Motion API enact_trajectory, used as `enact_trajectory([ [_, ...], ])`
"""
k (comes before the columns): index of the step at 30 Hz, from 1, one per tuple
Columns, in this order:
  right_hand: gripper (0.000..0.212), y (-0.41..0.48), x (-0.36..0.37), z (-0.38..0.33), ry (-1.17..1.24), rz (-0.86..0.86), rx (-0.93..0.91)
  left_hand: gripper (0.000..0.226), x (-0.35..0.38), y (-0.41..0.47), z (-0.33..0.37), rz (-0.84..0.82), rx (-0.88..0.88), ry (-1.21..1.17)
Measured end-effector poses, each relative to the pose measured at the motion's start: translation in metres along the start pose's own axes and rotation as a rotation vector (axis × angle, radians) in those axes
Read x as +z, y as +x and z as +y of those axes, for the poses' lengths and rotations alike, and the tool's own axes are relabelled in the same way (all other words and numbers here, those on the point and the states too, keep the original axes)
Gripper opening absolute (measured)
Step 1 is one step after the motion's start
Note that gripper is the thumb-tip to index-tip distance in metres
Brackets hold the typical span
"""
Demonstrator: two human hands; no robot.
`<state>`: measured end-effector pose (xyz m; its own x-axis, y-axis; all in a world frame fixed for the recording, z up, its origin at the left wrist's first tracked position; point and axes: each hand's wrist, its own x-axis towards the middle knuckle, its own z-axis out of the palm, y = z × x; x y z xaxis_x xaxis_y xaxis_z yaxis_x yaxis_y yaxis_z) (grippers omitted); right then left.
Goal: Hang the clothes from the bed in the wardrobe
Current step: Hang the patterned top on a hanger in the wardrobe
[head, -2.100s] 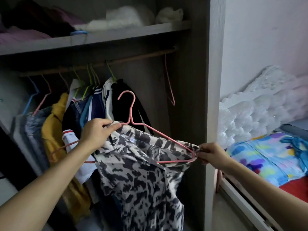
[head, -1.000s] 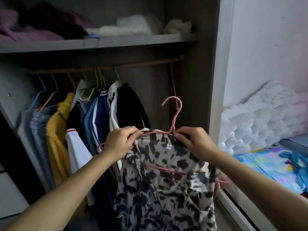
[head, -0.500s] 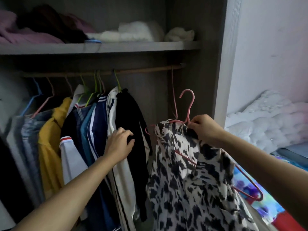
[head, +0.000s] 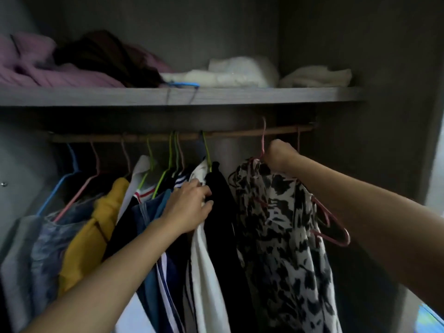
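A black-and-white patterned garment (head: pixel 283 227) hangs on a pink hanger (head: pixel 336 233) whose hook reaches the wooden rail (head: pixel 240 133) of the wardrobe. My right hand (head: pixel 280 156) grips the hanger's neck just below the rail. To the left, my left hand (head: pixel 187 207) presses against the hanging clothes (head: pixel 211 236), its fingers on a white and a black garment, holding them aside.
Several clothes on blue, pink and green hangers fill the rail's left part, among them a yellow top (head: pixel 96 227). An empty pink hanger (head: pixel 298 140) hangs at the rail's right end. The shelf (head: pixel 240 95) above holds folded clothes. The wardrobe's side wall (head: pixel 384 164) stands right.
My right hand has lifted the patterned garment's hanger up to the rail. My left hand has moved right onto the hanging white and black garments. The view has moved closer into the wardrobe.
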<state>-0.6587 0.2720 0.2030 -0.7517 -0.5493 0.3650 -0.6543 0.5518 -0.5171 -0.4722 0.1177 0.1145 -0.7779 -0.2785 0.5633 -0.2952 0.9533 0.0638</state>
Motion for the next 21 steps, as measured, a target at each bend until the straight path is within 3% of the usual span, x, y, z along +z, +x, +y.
enact_trajectory([
  [7, 0.035, 0.070, 0.042, -0.024, -0.242, -0.026, 0.051, 0.029, 0.008, 0.017, -0.023, 0.040, 0.094, -0.071],
  [12, 0.037, 0.074, 0.077, -0.012, -0.146, -0.116, 0.068, 0.027, 0.021, 0.014, -0.032, 0.092, 0.100, -0.122],
  [16, 0.034, 0.059, 0.079, 0.002, 0.147, -0.136, 0.060, 0.022, 0.018, 0.015, -0.027, 0.150, 0.089, -0.150],
  [21, 0.036, 0.005, 0.041, 0.034, 0.179, -0.001, 0.034, 0.012, 0.007, 0.016, 0.012, 0.318, 0.109, -0.151],
])
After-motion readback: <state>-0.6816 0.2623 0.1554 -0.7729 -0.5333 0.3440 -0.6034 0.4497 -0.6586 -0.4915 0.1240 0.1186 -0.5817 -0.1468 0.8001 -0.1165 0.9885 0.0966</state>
